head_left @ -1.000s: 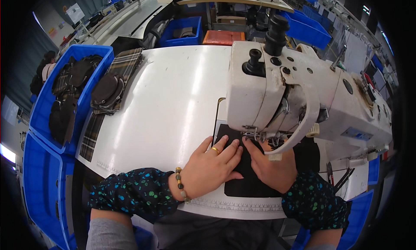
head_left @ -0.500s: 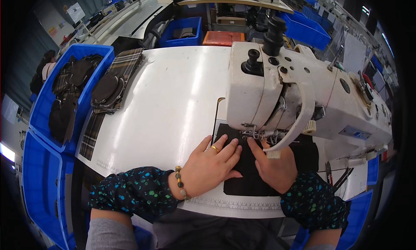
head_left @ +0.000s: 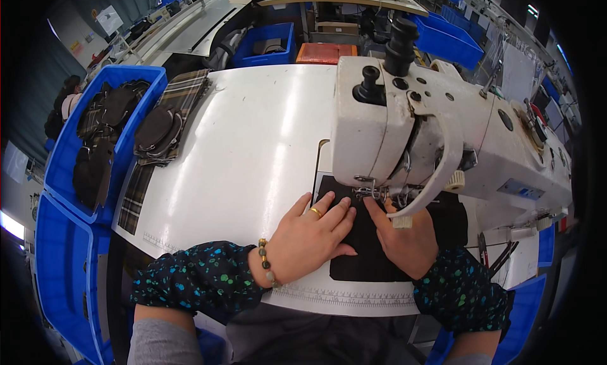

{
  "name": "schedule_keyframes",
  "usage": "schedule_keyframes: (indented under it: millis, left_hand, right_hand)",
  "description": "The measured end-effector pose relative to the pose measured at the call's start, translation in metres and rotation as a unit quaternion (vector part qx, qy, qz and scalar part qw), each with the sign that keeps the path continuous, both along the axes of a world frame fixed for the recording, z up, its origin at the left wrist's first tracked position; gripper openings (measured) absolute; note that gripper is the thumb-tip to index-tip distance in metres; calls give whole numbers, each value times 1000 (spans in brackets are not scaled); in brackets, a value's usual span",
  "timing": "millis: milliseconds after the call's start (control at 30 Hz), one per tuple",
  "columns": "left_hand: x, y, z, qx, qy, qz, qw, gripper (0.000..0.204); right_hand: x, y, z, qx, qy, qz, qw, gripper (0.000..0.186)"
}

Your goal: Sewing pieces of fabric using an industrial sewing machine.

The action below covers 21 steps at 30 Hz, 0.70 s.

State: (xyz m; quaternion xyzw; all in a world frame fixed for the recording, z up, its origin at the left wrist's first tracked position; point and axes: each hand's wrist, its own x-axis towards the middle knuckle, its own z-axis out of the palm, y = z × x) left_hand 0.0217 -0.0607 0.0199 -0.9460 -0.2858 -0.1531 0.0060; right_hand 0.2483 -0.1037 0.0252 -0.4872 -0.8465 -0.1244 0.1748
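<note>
Right of centre, sewing machine: white sewing machine (head_left: 373, 137), head over the table; curved white guard (head_left: 453, 153) at its front; metal presser foot (head_left: 370, 193) beneath.
Centre to lower right, black fabric: one dark, flat fabric piece (head_left: 367, 264), lying on the table under the machine head and both hands.
Lower centre, left hand: left hand (head_left: 308, 242), palm down, fingers extended and slightly spread, tips at the fabric's left side; nothing grasped. Yellow ring (head_left: 315, 211); beaded bracelet (head_left: 265, 264).
Lower right of centre, right hand: right hand (head_left: 411, 245), resting on the fabric, forefinger stretched out close to the presser foot; other fingers partly hidden, so any grip cannot be told.
Lower left and right, sleeves: dark patterned sleeves (head_left: 202, 273), blue and green spots.
Centre, table: white table (head_left: 240, 144), printed ruler (head_left: 354, 298) along the near edge.
Right, tools: slim dark tools (head_left: 504, 256), lying beside the fabric.
Upper left, bin: blue bin (head_left: 55, 156) containing dark and plaid pieces (head_left: 119, 106).
Beside bin: plaid cloth (head_left: 190, 90) with round dark pieces (head_left: 155, 131) on top.
</note>
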Motion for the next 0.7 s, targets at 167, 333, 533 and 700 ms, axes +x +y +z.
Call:
schedule_keyframes:
  millis: [167,333,533,700]
  left_hand:
    - [1,2,-1,-5,-10,1,1000,48]
    - [0,7,1,-4,12,-15,1000,63]
    - [0,7,1,-6,11,-13,1000,62]
    - [0,8,1,-16,21,-13,1000,63]
  right_hand:
    - [0,5,-8,27,63,-10,998,18]
    - [4,5,-14,-14,82,-36,996,22]
    - [5,6,-14,4,70,-30,997,26]
    - [7,6,-14,6,53,-21,998,23]
